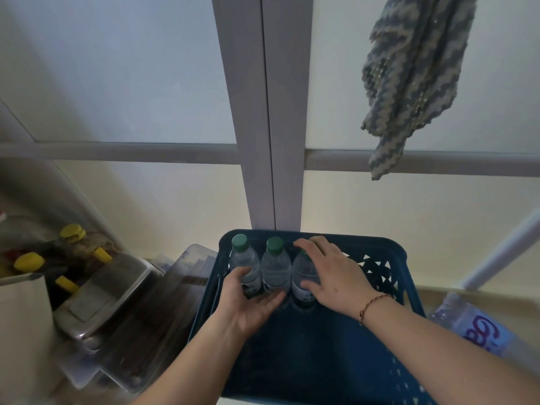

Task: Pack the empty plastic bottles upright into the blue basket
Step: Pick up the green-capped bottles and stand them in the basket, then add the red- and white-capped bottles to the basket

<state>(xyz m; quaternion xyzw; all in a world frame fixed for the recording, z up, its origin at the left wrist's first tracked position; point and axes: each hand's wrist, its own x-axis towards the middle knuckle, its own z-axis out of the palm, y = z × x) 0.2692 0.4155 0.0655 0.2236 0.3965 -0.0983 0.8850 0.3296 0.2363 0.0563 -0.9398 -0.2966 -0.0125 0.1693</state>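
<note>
Three green-capped bottles (275,266) are standing along the blue basket's (380,247) far wall, the left hand (251,302) cupping their bases loosely while the right hand (330,276) is curling over the third, steadying the row.

Blue basket (377,247) – three upright bottles (276,267) in a row; back wall
</note>
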